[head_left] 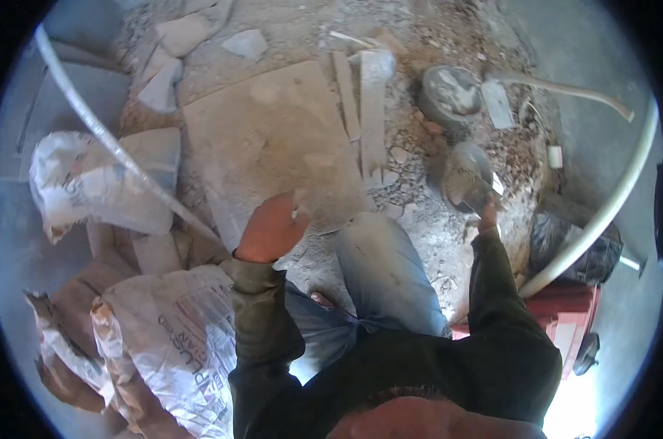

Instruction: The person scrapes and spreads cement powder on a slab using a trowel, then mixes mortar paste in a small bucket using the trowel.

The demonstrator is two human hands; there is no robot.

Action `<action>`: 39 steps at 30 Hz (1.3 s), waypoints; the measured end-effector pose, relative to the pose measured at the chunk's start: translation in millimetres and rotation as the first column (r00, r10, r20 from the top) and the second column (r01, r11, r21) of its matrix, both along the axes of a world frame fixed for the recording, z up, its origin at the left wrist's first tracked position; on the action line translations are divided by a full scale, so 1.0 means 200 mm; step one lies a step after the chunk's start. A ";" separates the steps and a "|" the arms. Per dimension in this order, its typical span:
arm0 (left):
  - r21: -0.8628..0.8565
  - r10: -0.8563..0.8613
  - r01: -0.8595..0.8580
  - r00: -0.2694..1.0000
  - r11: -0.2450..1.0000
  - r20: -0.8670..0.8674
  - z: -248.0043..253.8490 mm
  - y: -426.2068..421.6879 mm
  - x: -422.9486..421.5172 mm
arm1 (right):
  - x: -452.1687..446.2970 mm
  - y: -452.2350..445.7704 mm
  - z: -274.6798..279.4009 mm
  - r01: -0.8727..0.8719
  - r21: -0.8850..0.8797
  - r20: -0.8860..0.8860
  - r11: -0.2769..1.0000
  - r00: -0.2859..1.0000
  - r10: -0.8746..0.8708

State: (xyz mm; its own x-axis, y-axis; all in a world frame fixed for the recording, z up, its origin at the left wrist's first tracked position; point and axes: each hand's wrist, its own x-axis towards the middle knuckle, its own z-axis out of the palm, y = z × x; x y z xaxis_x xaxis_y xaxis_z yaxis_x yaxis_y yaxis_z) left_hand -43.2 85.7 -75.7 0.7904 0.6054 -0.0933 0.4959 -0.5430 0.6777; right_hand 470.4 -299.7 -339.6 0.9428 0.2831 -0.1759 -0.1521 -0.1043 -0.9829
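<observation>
My left hand is over the near edge of a dusty flat board. Its fingers are curled together, and a small pale bit shows at them, too small to name. On the right, my right hand is at the near side of a round container on the rubble. Its fingers look bent at the rim, but whether they grip the container or a tool in it is unclear. A second round bucket with greyish material stands just beyond.
Two narrow strips lie beside the board. Paper sacks fill the lower left, and another sack lies above them. A pale hose curves along the right, near a black bag and a red box.
</observation>
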 end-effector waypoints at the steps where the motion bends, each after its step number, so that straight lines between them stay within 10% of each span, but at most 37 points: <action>1: -0.010 0.014 -0.014 0.999 1.000 0.030 0.01 -0.01 0.00 | 0.05 0.00 -0.03 0.041 -0.122 0.095 0.992 0.995 -0.030; 11: 0.066 0.032 -0.034 0.999 0.997 0.041 -0.04 -0.04 0.02 | -0.47 0.54 0.92 -0.239 -0.147 0.293 0.960 0.916 0.273; 15: 0.034 0.053 -0.052 0.998 0.998 -0.040 0.03 -0.04 0.02 | -0.65 1.13 0.94 -0.375 -0.565 0.409 0.735 0.646 0.644; 20: 0.039 0.110 -0.108 0.993 0.993 -0.034 0.13 -0.12 -0.05 | -1.05 2.16 0.81 -0.683 -0.520 0.651 0.513 0.072 0.756; 27: -0.047 0.181 -0.188 0.975 0.981 -0.128 0.42 -0.33 -0.22 | -1.59 3.23 0.61 -0.453 -0.801 0.548 0.391 -0.291 0.784; 39: -0.075 0.312 -0.340 0.916 0.937 -0.252 0.48 -0.44 -0.33 | -1.88 3.39 0.53 -0.284 -0.947 0.259 0.149 -0.408 0.875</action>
